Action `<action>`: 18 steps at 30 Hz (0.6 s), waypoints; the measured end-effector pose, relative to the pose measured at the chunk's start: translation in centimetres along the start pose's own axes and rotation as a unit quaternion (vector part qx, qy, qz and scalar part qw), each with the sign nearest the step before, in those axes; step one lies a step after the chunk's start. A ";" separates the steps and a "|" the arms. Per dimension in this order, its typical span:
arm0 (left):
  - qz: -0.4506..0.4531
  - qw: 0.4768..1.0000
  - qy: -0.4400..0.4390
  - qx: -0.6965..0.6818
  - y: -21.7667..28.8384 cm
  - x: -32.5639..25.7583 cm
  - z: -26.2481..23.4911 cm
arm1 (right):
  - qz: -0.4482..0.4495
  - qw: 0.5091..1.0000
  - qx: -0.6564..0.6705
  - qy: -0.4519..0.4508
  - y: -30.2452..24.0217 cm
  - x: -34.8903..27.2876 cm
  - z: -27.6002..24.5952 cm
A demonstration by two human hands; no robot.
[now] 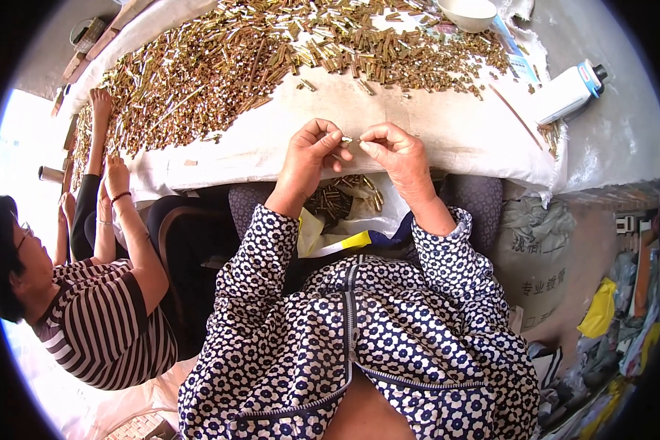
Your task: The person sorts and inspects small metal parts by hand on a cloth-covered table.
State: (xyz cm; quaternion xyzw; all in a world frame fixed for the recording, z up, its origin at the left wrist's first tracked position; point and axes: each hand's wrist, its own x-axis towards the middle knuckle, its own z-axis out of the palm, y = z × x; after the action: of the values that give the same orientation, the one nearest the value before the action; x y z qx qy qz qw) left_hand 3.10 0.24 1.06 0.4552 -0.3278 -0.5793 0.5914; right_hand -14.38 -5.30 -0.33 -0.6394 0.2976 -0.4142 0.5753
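Note:
My left hand and my right hand meet over the near edge of the cloth-covered table. Between the left thumb and index finger is a small shiny metal tube. My right thumb and forefinger are pinched close beside it, on something too small to make out. Below my hands, an open bag on my lap holds several brass-coloured metal tubes. A wide heap of similar small metal pieces covers the far and left parts of the table.
A white bowl stands at the far right, and a white bottle with a dark cap lies at the right. Near it is a thin brown stick. On my left sits a person in a striped shirt, hands at the heap. Sacks stand to the right.

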 end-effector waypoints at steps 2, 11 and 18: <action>0.001 1.000 -0.009 -0.006 -0.2 0.0 0.2 | 0.001 1.000 0.002 -0.004 0.1 0.0 0.1; 0.025 1.000 -0.016 -0.001 -0.3 -0.1 0.7 | -0.014 1.000 -0.015 0.008 0.2 -0.1 0.2; 0.062 0.996 -0.010 0.063 -0.4 0.3 1.3 | -0.050 0.998 -0.027 0.030 0.7 0.2 0.2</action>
State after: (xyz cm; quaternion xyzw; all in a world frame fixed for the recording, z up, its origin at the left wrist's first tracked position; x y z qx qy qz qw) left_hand 1.75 -0.21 1.15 0.4642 -0.3975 -0.5241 0.5931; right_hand -14.00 -5.47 -0.97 -0.6561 0.2933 -0.4537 0.5270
